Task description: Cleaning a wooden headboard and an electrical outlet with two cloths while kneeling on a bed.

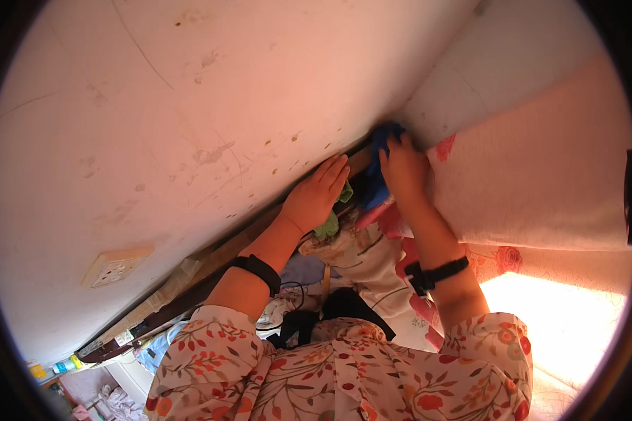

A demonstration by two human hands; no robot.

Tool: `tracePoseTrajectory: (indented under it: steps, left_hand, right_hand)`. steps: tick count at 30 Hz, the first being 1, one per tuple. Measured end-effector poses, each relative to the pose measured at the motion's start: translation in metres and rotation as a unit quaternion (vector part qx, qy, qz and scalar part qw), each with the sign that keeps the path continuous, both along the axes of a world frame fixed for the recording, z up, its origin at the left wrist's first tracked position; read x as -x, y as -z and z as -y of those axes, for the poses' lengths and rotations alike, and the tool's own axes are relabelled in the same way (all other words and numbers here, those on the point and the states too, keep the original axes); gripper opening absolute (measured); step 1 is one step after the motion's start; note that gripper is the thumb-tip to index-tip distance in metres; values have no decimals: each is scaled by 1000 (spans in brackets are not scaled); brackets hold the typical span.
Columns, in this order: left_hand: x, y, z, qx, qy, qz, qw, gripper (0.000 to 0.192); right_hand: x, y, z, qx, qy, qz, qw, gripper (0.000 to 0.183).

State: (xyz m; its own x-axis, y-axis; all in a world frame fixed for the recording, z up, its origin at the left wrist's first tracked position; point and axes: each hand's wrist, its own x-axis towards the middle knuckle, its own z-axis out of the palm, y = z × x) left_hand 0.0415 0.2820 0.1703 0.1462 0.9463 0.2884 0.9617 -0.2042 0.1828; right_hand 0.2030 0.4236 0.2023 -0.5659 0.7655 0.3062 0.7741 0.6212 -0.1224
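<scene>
My right hand (404,166) grips a blue cloth (377,197) in the corner where two walls meet, at the end of a long wooden board (359,159). Part of the cloth hangs below my fingers. My left hand (316,192) lies on the board's top edge with its fingers straight and close together. Its thumb is hidden. A green cloth (326,227) shows just below and beside this hand; whether the hand holds it I cannot tell.
The stained wall (205,121) runs close along the board, with a socket plate (118,267) on it. A pink flowered curtain (521,173) hangs at the right. Rumpled bedding (368,258) lies below my arms. Small containers (66,364) stand beyond the board's far left end.
</scene>
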Motion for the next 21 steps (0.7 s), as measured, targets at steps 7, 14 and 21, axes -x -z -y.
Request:
tracePoseTrajectory:
  steps: [7, 14, 21]
  left_hand:
    - [-2, 0, -4, 12, -6, -3, 1000, 55]
    - [5, 3, 1, -4, -12, 1, 1000, 52]
    - [-1, 0, -1, -4, -11, 27, 1000, 51]
  right_hand:
    - [24, 13, -17, -63, 27, 147, 987, 12]
    - [-18, -5, 10, 11, -53, -52, 997, 13]
    - [27, -12, -7, 36, 79, 59, 994, 16]
